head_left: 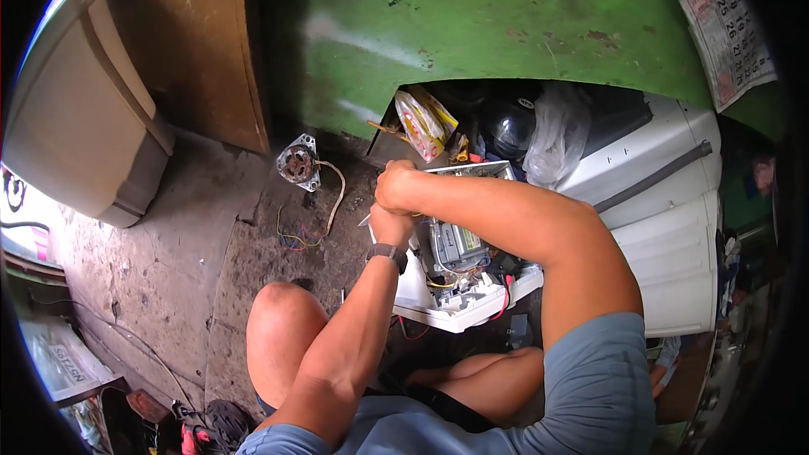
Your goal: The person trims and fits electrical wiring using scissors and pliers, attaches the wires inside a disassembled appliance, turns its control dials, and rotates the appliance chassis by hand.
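My left hand [391, 226], with a dark watch [388, 256] on its wrist, is closed at the left edge of an opened white plastic housing [459, 318]. Just beyond it, my right hand [396, 184] is curled into a fist, and the two hands touch or overlap. Whatever they grip is hidden by the hands. Inside the housing sit a grey labelled box [456, 242], coloured wires and small white plastic parts. A red wire [506, 297] loops over the near edge of the housing.
Left of my hands a motor [298, 163] with a pale cable and loose coloured wires lies on the stained floor [160, 286]. Behind the housing are plastic bags [421, 122] and a black helmet [508, 128]. White appliance panels [661, 261] stand right; a green board [489, 17] rises ahead.
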Demonstrator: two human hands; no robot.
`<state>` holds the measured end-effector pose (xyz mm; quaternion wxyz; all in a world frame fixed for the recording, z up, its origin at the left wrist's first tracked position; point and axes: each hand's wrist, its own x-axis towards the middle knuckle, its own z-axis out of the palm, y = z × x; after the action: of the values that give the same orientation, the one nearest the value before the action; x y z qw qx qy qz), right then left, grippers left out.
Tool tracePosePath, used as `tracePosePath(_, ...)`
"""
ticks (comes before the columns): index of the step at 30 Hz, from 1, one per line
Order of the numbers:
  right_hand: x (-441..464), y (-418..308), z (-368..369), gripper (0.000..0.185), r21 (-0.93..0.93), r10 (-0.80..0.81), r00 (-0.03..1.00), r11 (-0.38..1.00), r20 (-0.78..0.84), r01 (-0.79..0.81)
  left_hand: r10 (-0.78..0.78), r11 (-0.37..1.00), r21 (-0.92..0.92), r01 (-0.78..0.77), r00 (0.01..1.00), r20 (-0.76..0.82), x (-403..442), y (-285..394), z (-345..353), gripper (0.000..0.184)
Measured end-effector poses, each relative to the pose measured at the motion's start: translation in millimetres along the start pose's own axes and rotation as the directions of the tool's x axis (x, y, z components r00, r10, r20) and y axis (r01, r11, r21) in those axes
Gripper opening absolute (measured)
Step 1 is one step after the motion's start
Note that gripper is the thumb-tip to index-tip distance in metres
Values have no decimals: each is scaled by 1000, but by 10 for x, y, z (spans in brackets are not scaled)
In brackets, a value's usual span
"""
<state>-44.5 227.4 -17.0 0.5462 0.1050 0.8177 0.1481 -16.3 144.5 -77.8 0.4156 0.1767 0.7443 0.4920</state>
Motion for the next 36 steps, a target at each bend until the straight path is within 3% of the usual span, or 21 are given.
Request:
tracePosePath(6, -4, -20, -19, 37, -21, 0, 1000, 1000, 20, 0, -3, 999, -54, 2, 1000, -4, 28, -76, 40, 41)
tracePosePath(9, 37, 4, 0, 39, 23, -3, 1000, 1000, 8, 3, 69, 997, -36, -72, 994, -81, 23, -120, 89, 38)
tracePosePath(14, 59, -45, 47, 39, 12, 57, 998, 998, -37, -57, 48, 989, -135, -59, 995, -86, 114, -221, 143, 48)
tracePosePath(24, 105, -34, 72, 40, -1, 106, 994, 994, -30, -106, 37, 991, -128, -41, 999, -31, 5, -56, 39, 40)
tracePosePath(26, 37, -45, 64, 41, -34, 87, 996, 996, -26, -88, 48, 998, -33, -48, 999, -9, 2, -38, 15, 36)
tracePosePath(32, -210, -63, -55, 46, -30, 110, 994, 993, -12, -111, 63, 998, -2, -63, 998, 7, -47, 7, -35, 34)
tracePosePath(36, -245, -45, -53, 47, -7, 101, 995, 995, -19, -102, 90, 995, -42, -92, 995, -49, 69, -143, 60, 44)
